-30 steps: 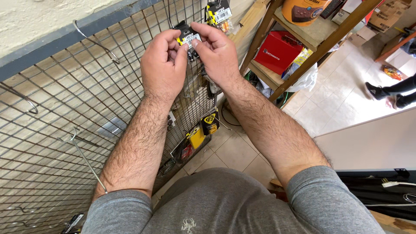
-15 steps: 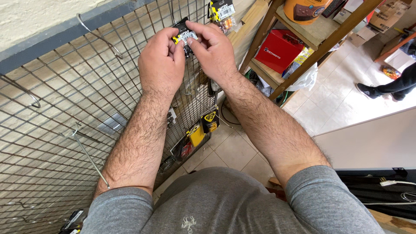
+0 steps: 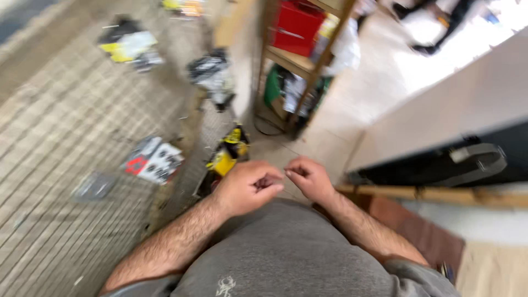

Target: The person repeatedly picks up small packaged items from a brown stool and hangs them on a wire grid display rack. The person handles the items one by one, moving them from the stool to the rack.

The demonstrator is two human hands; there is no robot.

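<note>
Both hands met low before the grey shirt: left hand [image 3: 250, 187] curled, right hand [image 3: 309, 179] pinching; contents too blurred to tell. Packets hung on the wire grid [image 3: 66, 143] at ten o'clock.

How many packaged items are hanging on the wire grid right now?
4 clearly: a black-yellow pack upper left, a dark pack right of it, a red-white pack lower down, a clear pack beside it. Blur may hide others.
</note>
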